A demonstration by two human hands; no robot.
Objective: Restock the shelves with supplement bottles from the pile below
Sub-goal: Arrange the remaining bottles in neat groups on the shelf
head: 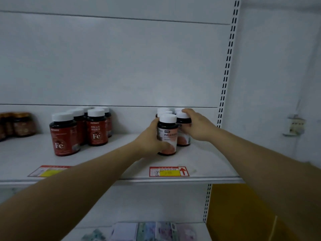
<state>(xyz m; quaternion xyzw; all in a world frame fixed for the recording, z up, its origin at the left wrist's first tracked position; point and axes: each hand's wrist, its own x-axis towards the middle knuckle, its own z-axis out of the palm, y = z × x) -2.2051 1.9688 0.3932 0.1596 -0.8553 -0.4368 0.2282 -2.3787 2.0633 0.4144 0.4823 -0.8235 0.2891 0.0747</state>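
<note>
Here, in the head view, both arms reach up and forward to a white shelf, where a small cluster of dark supplement bottles with white caps and pale pink labels stands toward the right end. The left hand is wrapped around the left side of the front pink-label bottle, thumb across its lower label, and the bottle stands upright with its base on the shelf. The right hand curls over the cap and shoulder of the second pink-label bottle, which stands just behind and to the right of the first, touching or nearly touching it. Behind these two, more white caps of the same kind show in a tight group against the back panel. Well apart to the left stands a group of red Fe bottles, upright, also white-capped, and at the far left edge some brown jars appear, blurred. Two red-and-yellow price tags lie on the shelf's front lip: the right price tag below the pink-label cluster, the left price tag partly hidden by the left forearm. On the lower shelf, flat pale packets lie side by side, too blurred to read. A yellow panel fills the lower right.
</note>
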